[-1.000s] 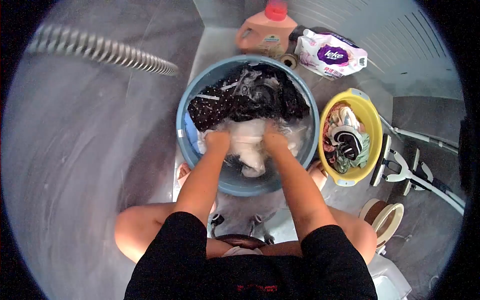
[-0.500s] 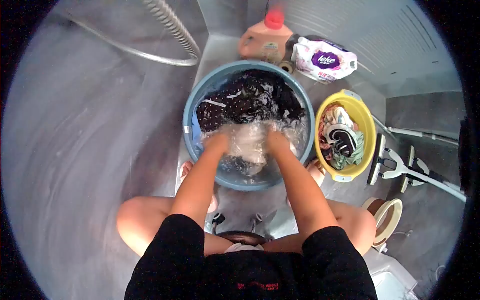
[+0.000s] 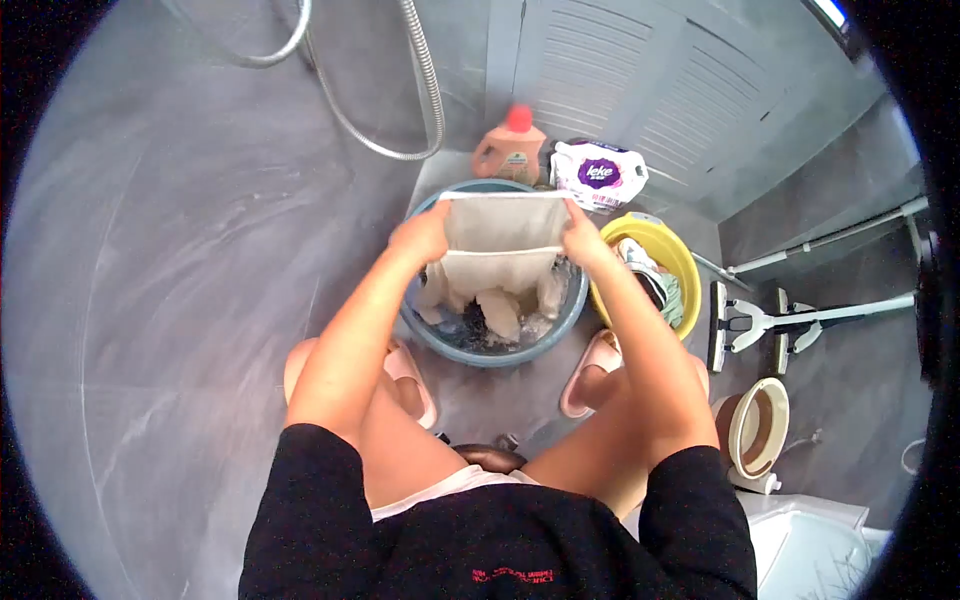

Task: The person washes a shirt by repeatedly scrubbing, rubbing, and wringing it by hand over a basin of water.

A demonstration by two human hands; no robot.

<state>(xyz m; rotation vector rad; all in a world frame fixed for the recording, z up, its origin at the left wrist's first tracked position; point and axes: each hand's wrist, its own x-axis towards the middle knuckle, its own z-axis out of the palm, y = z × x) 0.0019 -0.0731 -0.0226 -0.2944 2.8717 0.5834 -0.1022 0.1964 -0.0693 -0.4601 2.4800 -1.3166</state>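
from my end i see the person's left hand (image 3: 420,238) and right hand (image 3: 582,240) apart, each clamped on one top corner of a pale cloth (image 3: 505,225). i have the cloth stretched between them over the blue basin (image 3: 490,358), its white-edged top band pulled nearly straight and a second pale line running across below it. its lower part hangs in bunched folds down into the basin, where i make out wet, dark patches but cannot tell what lies under.

just right of the basin i see the yellow tub (image 3: 657,232), holding clothes (image 3: 652,277), partly hidden by the right forearm. beyond the basin stand a pink bottle (image 3: 510,157) with a red cap and, beside it, a white and purple pack (image 3: 600,175). further right i find a mop (image 3: 745,327) and, nearer the person, a brown and cream bucket (image 3: 757,432). a metal hose (image 3: 427,75) hangs in loops at upper left.
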